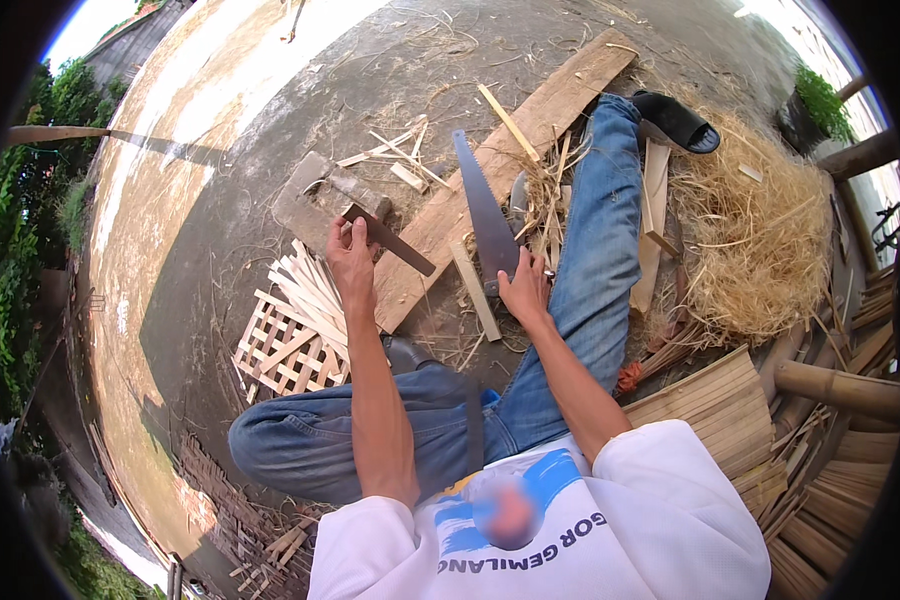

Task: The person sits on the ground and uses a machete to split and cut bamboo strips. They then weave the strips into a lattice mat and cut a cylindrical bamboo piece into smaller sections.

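Left hand [352, 250] pinches one end of a dark flat metal bar [400, 245], maybe a try square, over the near part of a long wooden plank [580, 90]; right hand [525, 287] is closed around the wide heel of a handsaw [485, 215], blade pointing away and slanting across the plank, handle mostly hidden by fingers. Progress looks partial: one lattice panel [292, 348] shows strips already crossed into a grid, while loose pale strips [315, 285] fan out beside and partly over it, so more assembly is probably left; no cut in progress is visible, can't tell whether anything is marked. A short wood offcut [475, 290] lies just beside the saw, a thin stick [510, 122] rests on the plank farther up. Obstacles: outstretched jeans leg [600, 200] along the plank's right side, curly shavings cluttering the gap between, concrete block [305, 195] near the left hand. Farther out, black sandal [678, 122] on the foot, big shavings heap [760, 235] right, bamboo pole [840, 392] at lower right
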The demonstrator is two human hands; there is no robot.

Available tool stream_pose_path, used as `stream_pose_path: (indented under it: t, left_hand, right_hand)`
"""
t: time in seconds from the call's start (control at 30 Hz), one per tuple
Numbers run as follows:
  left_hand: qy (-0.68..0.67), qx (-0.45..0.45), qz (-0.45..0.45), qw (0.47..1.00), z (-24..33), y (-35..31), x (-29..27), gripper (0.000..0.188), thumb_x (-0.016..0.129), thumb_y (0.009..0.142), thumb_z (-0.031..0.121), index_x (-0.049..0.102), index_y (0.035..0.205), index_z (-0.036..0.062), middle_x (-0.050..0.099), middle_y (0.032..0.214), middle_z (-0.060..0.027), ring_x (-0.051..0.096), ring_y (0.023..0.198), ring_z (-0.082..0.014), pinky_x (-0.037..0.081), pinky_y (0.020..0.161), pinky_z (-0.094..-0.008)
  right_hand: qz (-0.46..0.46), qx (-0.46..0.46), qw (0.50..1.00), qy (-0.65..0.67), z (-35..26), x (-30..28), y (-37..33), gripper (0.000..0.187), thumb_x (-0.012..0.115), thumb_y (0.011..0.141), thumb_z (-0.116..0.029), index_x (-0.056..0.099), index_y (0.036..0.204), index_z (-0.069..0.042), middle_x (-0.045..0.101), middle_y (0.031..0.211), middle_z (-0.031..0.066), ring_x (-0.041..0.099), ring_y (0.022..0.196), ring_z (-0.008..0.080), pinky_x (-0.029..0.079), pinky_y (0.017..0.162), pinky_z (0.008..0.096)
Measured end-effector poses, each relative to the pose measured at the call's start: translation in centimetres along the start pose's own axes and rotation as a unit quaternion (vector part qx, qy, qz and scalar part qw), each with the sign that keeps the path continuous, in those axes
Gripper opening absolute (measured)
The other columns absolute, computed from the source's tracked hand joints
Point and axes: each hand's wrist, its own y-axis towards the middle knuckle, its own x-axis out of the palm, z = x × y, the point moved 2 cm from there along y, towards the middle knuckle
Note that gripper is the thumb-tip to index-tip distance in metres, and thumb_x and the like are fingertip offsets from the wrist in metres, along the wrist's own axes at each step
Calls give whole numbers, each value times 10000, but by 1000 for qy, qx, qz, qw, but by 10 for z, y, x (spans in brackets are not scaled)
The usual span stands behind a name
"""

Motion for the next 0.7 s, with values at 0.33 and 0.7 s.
stream_pose_path:
  t: [0.33, 0.7]
  left_hand:
    - [-126, -46, 47, 990, -12, 3, -9, 278, 673, 997, 310, 600, 1165, 101, 703, 1106, -53, 613, 943, -130, 481, 856, -330]
    - [-135, -78, 29, 987, -21, 8, -23, 236, 651, 988, 294, 600, 1155, 136, 699, 1156, -91, 646, 1054, -204, 507, 934, -415]
  right_hand:
    - [31, 47, 996, 69, 29, 15, 14, 364, 731, 883, -220, 615, 1160, -13, 675, 1014, 164, 650, 997, 322, 510, 866, 423]
    - [143, -23, 943, 300, 4, -1, 41, 161, 658, 937, -143, 631, 974, 11, 665, 825, 89, 631, 774, 190, 506, 755, 348]
